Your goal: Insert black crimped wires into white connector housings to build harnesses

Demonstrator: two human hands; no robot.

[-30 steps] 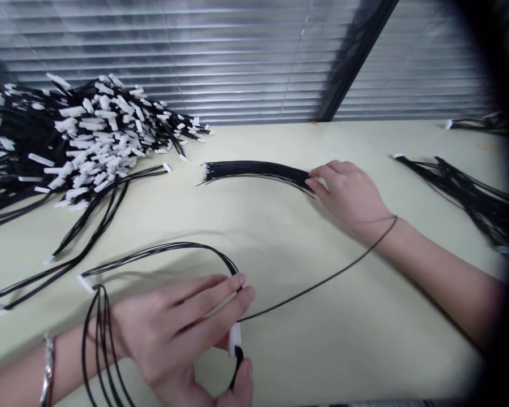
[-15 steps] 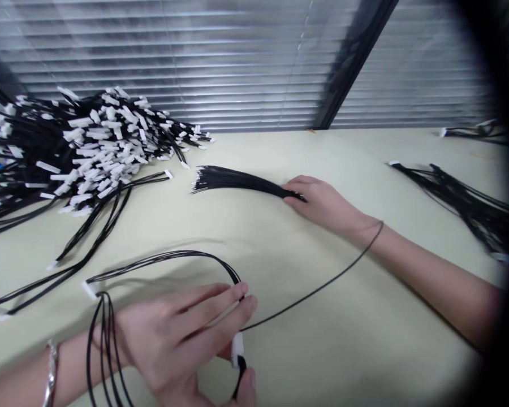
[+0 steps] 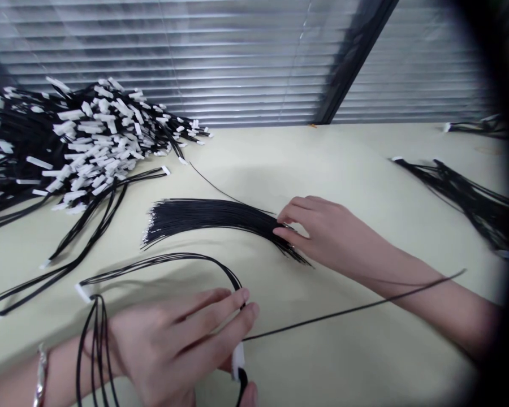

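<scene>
Left hand (image 3: 169, 342) grasping a white oblong plastic connector (image 3: 238, 360), presumably for steadiness – right hand (image 3: 328, 233) touching one end of a thin black wire bundle (image 3: 212, 216) on the pale tabletop (image 3: 331, 367) – pinch indeterminable

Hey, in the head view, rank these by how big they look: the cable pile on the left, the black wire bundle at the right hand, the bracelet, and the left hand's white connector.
1. Cable pile
2. Black wire bundle
Unranked: bracelet and white connector; both look small, and the connector is partly covered.
</scene>
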